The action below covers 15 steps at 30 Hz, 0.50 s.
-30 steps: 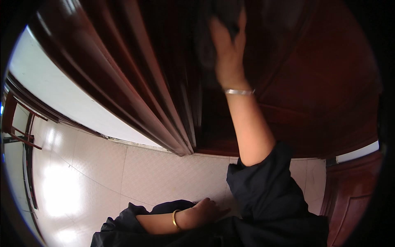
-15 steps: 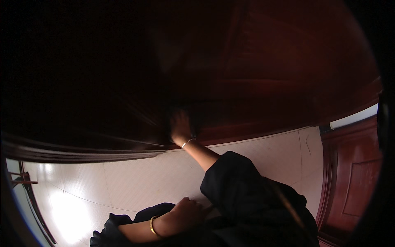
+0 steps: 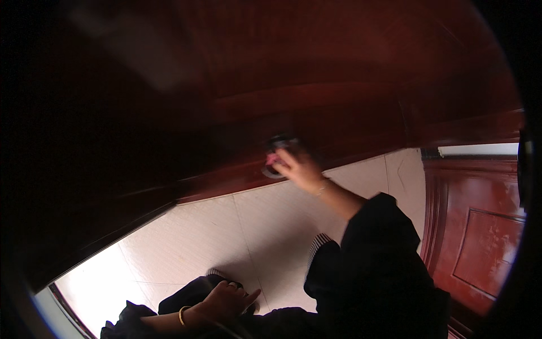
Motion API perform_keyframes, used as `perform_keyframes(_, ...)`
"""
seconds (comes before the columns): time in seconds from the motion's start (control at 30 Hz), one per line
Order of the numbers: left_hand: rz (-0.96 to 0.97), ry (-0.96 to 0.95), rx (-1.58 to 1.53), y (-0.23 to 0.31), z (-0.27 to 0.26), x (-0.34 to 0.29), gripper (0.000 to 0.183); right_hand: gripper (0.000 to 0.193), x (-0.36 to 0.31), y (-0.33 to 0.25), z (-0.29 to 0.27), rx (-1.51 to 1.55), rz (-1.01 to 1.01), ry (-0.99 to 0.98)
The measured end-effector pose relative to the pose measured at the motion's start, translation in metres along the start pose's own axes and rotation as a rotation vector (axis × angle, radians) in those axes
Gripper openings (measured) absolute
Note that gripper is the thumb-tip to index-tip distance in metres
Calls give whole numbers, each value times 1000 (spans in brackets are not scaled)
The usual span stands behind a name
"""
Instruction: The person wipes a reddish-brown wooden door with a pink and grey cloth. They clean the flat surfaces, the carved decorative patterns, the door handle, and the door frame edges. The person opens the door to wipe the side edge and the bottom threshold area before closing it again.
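A dark red wooden door [image 3: 339, 85] fills the upper part of the view. My right hand [image 3: 302, 169], blurred, reaches to its lower part, with fingers closed around a small pink thing [image 3: 275, 160]. Just beyond the fingers is a dark fitting [image 3: 282, 141] on the door, perhaps a handle or lock; blur hides its exact form. A pale curved edge shows below the pink thing. My left hand [image 3: 228, 298] hangs low by my leg, one finger stretched out and the others loosely bent, with nothing seen in it.
Light tiled floor [image 3: 197, 237] shows between the door and my legs. Another red panelled door [image 3: 491, 248] with its frame stands at the right. A dark-edged strip [image 3: 70, 316] runs along the floor at the lower left.
My right hand has moved right in the view, and the pink thing now shows at its fingers. The door's lower edge slants differently, and my left hand has shifted left and down.
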State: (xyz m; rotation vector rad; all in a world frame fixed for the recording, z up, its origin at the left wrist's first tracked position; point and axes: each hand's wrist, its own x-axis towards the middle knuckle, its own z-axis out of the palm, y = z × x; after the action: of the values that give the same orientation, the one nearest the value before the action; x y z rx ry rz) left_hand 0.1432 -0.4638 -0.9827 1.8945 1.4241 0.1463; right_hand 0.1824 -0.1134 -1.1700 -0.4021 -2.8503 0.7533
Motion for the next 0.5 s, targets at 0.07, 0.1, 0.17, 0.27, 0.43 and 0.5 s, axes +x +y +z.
perform_keyframes(0.07,-9,-91,-26,4,-5,2,45,33,-31,43,-51,-40,266,43)
perform_keyframes(0.1,-27,-143,-33,9,-13,5,45,27,-39,59,-80,140,494,62)
perform_keyframes(0.17,59,-107,12,17,0,-5,49,27,-102,119,-114,-346,928,192)
perform_keyframes(0.27,80,-56,5,37,12,-4,54,27,-186,234,-163,-596,1078,-28)
perform_keyframes(0.43,103,-154,-136,71,-6,12,59,46,-160,221,-178,-214,773,242)
perform_keyframes(0.5,51,-253,-199,92,-3,16,61,39,-113,186,-123,-2,866,120)
